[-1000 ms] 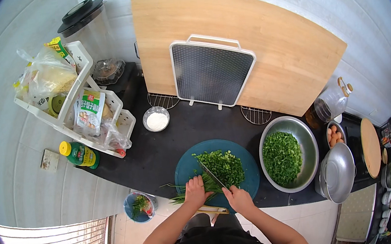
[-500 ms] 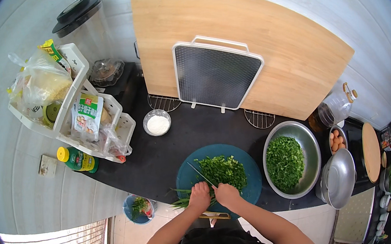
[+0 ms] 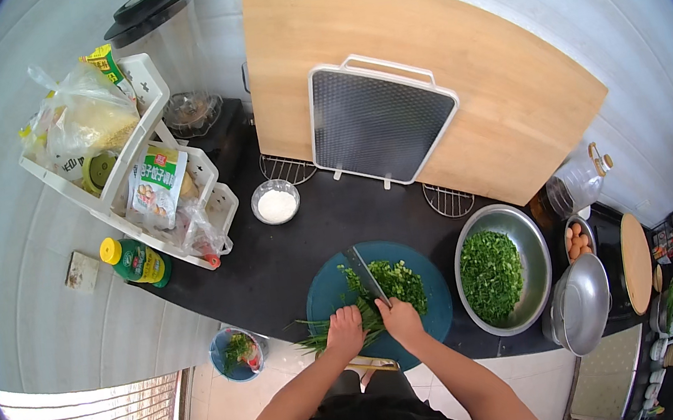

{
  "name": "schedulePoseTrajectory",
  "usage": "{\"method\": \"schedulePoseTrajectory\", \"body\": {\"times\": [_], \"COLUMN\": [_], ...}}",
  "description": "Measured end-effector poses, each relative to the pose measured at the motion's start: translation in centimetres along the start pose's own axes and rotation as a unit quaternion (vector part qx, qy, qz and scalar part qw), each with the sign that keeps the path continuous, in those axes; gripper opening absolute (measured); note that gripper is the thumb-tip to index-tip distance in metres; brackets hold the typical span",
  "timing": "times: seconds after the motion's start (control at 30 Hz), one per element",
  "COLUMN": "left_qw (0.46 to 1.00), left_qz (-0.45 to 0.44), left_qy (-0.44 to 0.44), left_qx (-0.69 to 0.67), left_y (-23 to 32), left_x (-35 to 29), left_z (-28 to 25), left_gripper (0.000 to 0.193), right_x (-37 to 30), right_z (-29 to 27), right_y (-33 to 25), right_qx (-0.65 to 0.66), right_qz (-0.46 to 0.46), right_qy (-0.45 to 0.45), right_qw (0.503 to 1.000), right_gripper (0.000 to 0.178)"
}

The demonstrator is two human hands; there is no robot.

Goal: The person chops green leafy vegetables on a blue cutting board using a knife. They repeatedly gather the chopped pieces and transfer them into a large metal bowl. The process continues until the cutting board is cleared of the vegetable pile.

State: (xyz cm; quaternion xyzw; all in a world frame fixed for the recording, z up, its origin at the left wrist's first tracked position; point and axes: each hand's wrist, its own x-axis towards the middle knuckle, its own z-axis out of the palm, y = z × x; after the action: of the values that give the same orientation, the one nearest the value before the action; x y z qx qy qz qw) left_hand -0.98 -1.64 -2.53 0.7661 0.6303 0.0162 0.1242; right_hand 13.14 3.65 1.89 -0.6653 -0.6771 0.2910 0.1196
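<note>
My right hand (image 3: 401, 318) is closed round the handle of a kitchen knife (image 3: 368, 277), its wide blade slanting up and left over the round teal cutting board (image 3: 440, 290). My left hand (image 3: 345, 331) presses down with bent fingers on a bunch of garlic chives (image 3: 314, 342), whose uncut ends stick out leftward past the board's edge. Chopped chives (image 3: 403, 282) lie heaped to the right of the blade. To the right of the board, a large steel bowl (image 3: 542, 269) holds more chopped greens (image 3: 491, 275).
A glass bowl of white powder (image 3: 277, 206) stands behind the board. On the left are a white tiered rack (image 3: 222, 211) and a green bottle (image 3: 141, 263). Eggs (image 3: 578, 240) and a steel colander-like bowl (image 3: 581, 306) sit far right. Large boards (image 3: 506, 88) lean on the wall.
The knife has lifted and swung more upright, and my right hand has shifted slightly right and up. My left hand stays on the chives. The view has tilted slightly.
</note>
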Motion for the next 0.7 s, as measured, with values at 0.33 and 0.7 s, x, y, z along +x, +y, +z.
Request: {"method": "schedulePoseTrajectory", "body": {"times": [0.33, 0.7], "left_qw": [1.000, 1.000], "left_qz": [-0.021, -0.026], "left_qy": [-0.006, 0.005], "left_qx": [0.019, 0.000], "left_y": [0.2, 0.8], "left_x": [0.3, 0.4], "left_z": [0.3, 1.5], "left_gripper": [0.068, 0.066], "right_x": [-7.2, -5.2], "right_z": [-4.2, 0.6], "right_y": [1.4, 2.9], "right_qx": [0.027, -0.060], "right_qz": [0.070, 0.037], "right_qy": [-0.043, -0.119], "right_qw": [0.996, 0.990], "right_gripper": [0.045, 0.033]}}
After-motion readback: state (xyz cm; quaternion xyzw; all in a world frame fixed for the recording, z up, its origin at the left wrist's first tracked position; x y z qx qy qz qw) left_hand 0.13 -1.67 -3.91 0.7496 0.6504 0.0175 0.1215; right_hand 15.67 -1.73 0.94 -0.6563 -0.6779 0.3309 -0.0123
